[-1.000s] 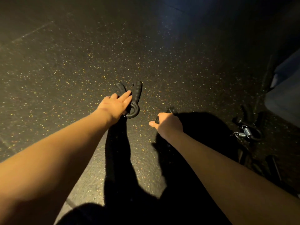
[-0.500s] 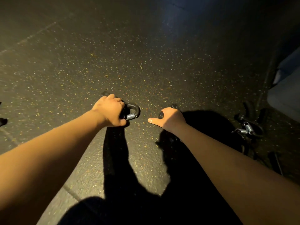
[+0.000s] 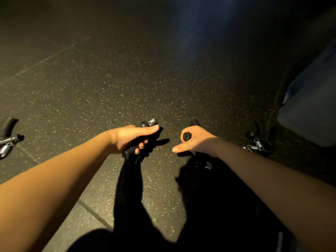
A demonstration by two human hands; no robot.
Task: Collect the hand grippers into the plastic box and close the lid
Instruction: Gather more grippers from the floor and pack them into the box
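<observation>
the left hand (image 3: 127, 139) is curled round one hand gripper (image 3: 130, 154), the right hand (image 3: 198, 140) is curled round a second hand gripper (image 3: 186, 136) with its thumb sticking out, a third hand gripper (image 3: 258, 142) lies on the floor (image 3: 127, 79) right of that hand, and a fourth hand gripper (image 3: 7, 142) lies far left of the left hand.

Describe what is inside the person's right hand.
The right hand curls round a black hand gripper: one handle end shows beside the forefinger, another tip past the knuckles. The hand covers the handles' middle parts.
</observation>
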